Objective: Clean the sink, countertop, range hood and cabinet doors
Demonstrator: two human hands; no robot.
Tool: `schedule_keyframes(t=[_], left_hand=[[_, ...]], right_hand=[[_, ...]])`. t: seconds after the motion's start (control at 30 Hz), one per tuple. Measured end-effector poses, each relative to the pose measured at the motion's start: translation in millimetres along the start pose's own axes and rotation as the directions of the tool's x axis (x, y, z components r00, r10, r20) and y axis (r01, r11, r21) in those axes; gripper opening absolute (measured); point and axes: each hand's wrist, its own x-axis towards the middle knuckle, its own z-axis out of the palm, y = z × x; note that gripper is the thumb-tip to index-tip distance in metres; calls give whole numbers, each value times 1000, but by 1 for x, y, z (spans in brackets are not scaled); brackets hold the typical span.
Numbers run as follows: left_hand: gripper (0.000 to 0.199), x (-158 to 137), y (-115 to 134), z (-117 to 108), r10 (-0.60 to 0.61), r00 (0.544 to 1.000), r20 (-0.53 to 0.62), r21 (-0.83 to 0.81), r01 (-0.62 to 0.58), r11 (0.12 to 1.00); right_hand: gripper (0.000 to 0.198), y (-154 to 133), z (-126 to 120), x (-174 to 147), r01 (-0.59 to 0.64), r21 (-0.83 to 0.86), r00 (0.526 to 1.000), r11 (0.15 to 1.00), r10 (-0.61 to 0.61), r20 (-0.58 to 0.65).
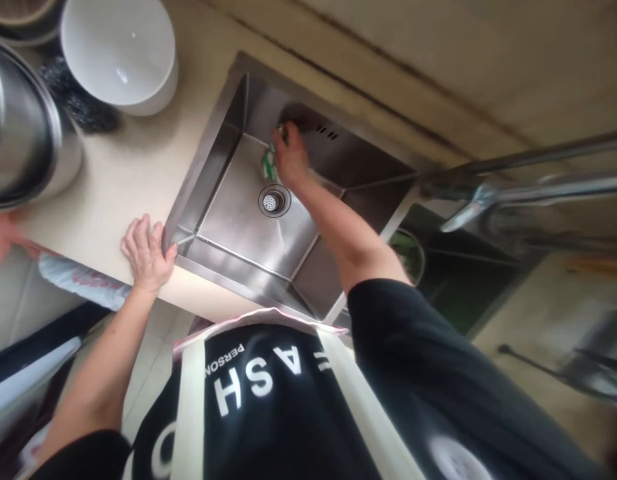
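My right hand (291, 157) reaches down into a stainless steel sink (223, 265), against its back wall. Its fingers are closed round a crumpled green-and-white cloth (269, 162), partly covered by the hand. Just below the cloth, the round drain strainer (274, 201) sits in the sink's floor. My left hand (151, 257) lies flat on the pale countertop (121, 167) beside the sink's left front corner, fingers spread and holding nothing.
A white bowl (119, 50), a dark mesh-like bundle (81, 97) and a metal pot (25, 127) stand at the left. A faucet (481, 203) juts in from the right, over a second basin (463, 280). A plastic bag (83, 280) hangs below the counter edge.
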Motion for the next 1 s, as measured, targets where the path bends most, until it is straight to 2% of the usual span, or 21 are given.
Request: schedule_keyframes(t=[0.1,0.17,0.3,0.4,0.47,0.53,0.57,0.63,0.67,0.7,0.77,0.87,0.93,0.97,1.0], left_hand=[[72,-4,0,-1,13,1000,-6,33,-13,999],[69,-6,1,-3,30,999,-14,57,-29,998],[67,-10,3,-4,36,999,-17,67,-35,997],[67,-10,4,-4,26,1000,-10,53,-26,998],[67,-10,5,-5,13,1000,1,56,-13,998],[68,-9,5,-6,-6,1000,24,61,5,998],[68,-9,5,-6,-15,999,35,61,13,998],[69,-9,5,-8,-25,999,43,55,23,998],[69,-9,5,-9,-24,999,39,53,22,998],[68,-9,5,-10,-20,999,34,50,18,999],[68,-9,5,-11,-16,1000,26,44,15,999],[69,-8,5,-12,-35,999,38,33,34,999],[68,-8,5,-12,-45,998,47,29,44,999],[68,-7,6,-12,-44,998,49,30,42,999],[68,-7,6,-11,-41,998,49,32,40,999]], right_hand=[[65,-28,49,28,-91,64,986,994,81,146],[67,-41,75,39,-169,81,971,982,152,187],[65,-57,105,53,-214,60,968,975,203,149],[66,-66,115,41,-204,45,973,978,197,119],[65,-71,120,12,-112,62,984,992,102,147],[61,-75,125,-28,70,112,964,991,-96,249],[58,-77,127,-48,175,149,926,973,-215,311],[54,-78,128,-77,368,226,811,902,-430,396],[53,-77,127,-83,424,241,773,873,-487,407],[53,-74,124,-83,451,234,761,861,-508,403],[52,-62,113,-68,423,163,809,891,-452,375],[53,-26,90,-41,247,24,921,969,-242,305],[54,6,76,-40,53,-60,978,997,-40,203],[54,21,71,-47,-70,-96,988,993,82,128],[55,33,67,-59,-199,-124,977,972,206,48]])
